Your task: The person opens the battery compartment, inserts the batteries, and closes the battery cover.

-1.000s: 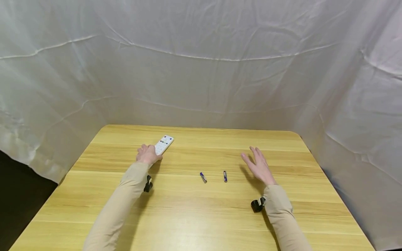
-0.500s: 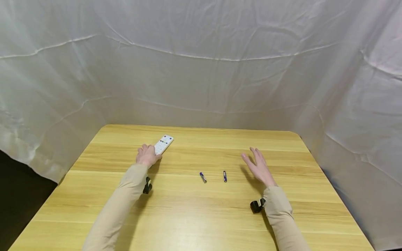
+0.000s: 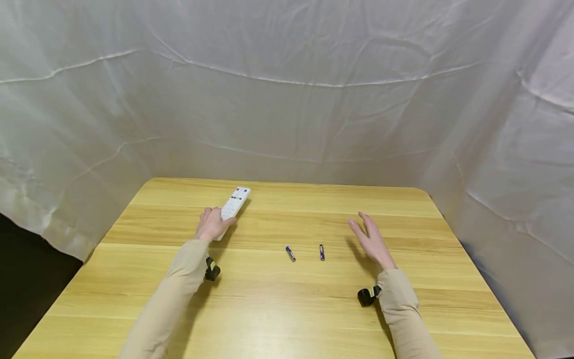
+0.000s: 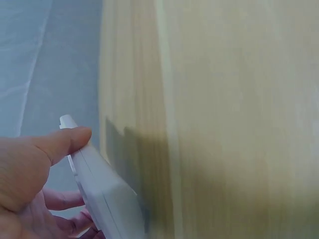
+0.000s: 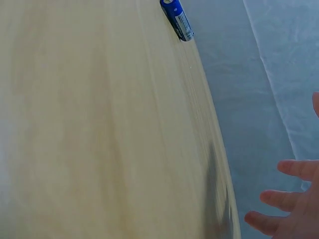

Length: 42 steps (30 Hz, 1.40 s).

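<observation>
My left hand grips a white remote control across its middle, thumb on the right edge and fingers on the other side. Its buttons face up in the head view, and a shadow falls on the table beside it. In the left wrist view the thumb and fingers pinch the remote control between them, tilted over the wood. My right hand hovers above the right part of the table, fingers spread and holding nothing. Two small blue batteries lie between the hands: a left battery and a right battery.
The wooden table has rounded far corners. A pale fabric curtain hangs behind it and along both sides. Black wrist cameras sit on the left wrist and the right wrist.
The remote control has come up off the table in my left hand, its far end tilting upward and slightly right. My right hand has barely shifted. Both batteries have stayed put.
</observation>
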### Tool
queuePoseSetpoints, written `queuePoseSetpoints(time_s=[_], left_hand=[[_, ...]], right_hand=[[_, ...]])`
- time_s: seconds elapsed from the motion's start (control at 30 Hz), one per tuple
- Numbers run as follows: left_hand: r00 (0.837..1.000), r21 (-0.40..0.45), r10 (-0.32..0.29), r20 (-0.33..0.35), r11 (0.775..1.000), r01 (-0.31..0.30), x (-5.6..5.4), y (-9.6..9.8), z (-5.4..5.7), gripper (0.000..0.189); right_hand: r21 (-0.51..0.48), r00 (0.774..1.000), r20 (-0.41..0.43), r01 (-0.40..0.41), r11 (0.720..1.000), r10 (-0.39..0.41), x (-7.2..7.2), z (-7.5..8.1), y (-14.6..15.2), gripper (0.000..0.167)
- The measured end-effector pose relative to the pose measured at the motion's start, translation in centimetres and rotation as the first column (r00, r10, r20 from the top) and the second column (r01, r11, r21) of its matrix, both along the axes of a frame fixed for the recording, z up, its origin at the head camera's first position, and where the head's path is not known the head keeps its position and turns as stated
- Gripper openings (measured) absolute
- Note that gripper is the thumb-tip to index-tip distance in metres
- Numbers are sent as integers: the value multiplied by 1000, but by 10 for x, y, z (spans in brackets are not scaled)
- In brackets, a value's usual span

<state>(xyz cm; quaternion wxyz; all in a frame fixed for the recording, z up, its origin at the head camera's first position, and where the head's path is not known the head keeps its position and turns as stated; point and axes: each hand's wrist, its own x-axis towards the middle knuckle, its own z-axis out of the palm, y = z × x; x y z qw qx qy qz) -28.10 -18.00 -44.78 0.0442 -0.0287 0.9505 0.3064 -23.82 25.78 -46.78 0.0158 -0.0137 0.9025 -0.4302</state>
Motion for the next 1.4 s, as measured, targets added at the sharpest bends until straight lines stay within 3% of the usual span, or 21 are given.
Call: queuePoseSetpoints(time_s=[0.23,0.53,0.8,1.13,1.27,1.4], left_hand=[[997,140,-46,-60,989,54,2,1,0,55],[997,382,-69,-35,921,77,9,7,3,54],[997,576,-76,-30,814,79,16,14,-1,57],[983,645,-145,-112,742,183,27,20,-5,53],[978,702,-167,-122,683,204,32,23,-6,53],[975,782,-192,-109,590,204,37,27,-8,55]], right_hand=[[-39,1000,7,11,999,-11,2,-1,0,76],[-77,1000,8,25,997,-24,4,1,-1,75],[-92,999,18,37,995,-35,6,1,-2,75],[-128,999,26,32,991,-29,6,1,-3,78],[-136,999,25,28,990,-25,7,1,-3,77],[-146,999,30,32,989,-28,8,2,-4,77]])
